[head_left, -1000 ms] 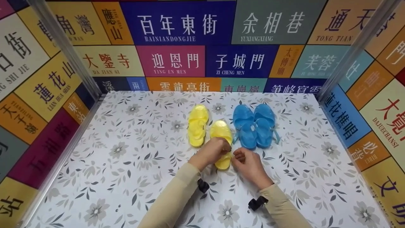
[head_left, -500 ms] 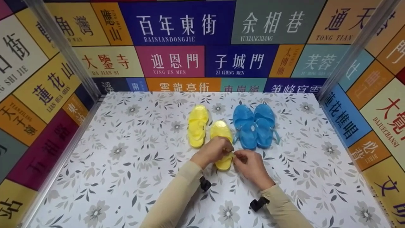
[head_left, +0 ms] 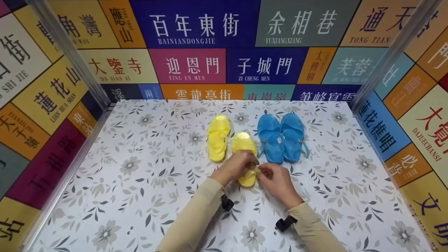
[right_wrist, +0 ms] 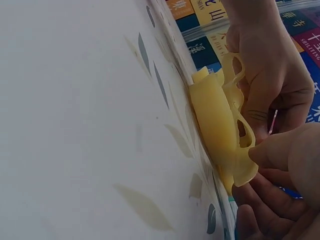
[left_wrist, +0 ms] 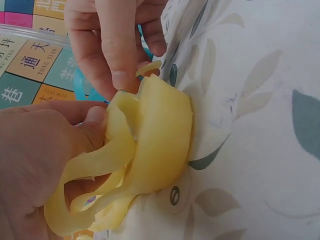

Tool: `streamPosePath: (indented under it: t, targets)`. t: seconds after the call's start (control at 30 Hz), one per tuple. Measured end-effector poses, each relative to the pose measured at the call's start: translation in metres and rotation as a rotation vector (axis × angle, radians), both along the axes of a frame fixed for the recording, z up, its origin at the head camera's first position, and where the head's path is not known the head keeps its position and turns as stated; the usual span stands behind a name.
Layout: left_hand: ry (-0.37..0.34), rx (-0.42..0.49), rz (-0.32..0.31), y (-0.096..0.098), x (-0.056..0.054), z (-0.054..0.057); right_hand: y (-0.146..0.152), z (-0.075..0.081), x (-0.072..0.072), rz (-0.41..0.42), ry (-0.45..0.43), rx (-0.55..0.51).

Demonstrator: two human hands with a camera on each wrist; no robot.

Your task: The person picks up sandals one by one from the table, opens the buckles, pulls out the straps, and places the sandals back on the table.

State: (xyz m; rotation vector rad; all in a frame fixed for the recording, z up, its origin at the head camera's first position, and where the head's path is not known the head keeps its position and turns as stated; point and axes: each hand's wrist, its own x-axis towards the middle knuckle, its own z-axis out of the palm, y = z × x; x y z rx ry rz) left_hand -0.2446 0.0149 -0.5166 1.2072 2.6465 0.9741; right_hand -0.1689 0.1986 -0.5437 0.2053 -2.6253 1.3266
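Observation:
A yellow jelly sandal (head_left: pixel 244 141) lies toe away between my two hands, its middle covered by the left one. My left hand (head_left: pixel 236 167) reaches over it from the left and pinches its strap between thumb and fingers. On the sandal's right side, my right hand (head_left: pixel 278 180) pinches the strap's end between thumb and fingertips. In the left wrist view the strap (left_wrist: pixel 100 157) loops up beside the sandal's heel (left_wrist: pixel 162 140). The right wrist view shows the right thumb (right_wrist: pixel 270 150) against the yellow side piece (right_wrist: pixel 245 167).
The other yellow sandal (head_left: pixel 217 138) lies just left and farther back. A pair of blue sandals (head_left: pixel 280 136) stands side by side to the right, close beyond my right hand. The floral-covered table (head_left: pixel 168 147) ends at walls of coloured sign panels (head_left: pixel 190 66).
My right hand has brought its thumb and fingertips in to the strap's end, and my left hand has shifted slightly right. The other sandals stay in place.

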Motion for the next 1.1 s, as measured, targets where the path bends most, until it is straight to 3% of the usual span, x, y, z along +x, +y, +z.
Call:
streamPosePath:
  t: [0.13, 0.47, 0.73, 1.1]
  targets:
    - [0.05, 0.02, -0.003, -0.001, 0.0, -0.005, -0.001, -0.001, -0.001, 0.003, 0.02, 0.0]
    - [0.01, 0.071, 0.029, -0.003, 0.0, -0.008, -0.001, 0.001, -0.004, 0.03, 0.057, 0.027]
    - [0.002, 0.059, 0.042, -0.001, 0.001, -0.009, -0.004, 0.003, -0.007, 0.05, 0.108, 0.05]
    - [0.019, 0.106, 0.065, -0.002, 0.001, -0.013, -0.001, 0.002, -0.003, 0.009, -0.081, 0.02]
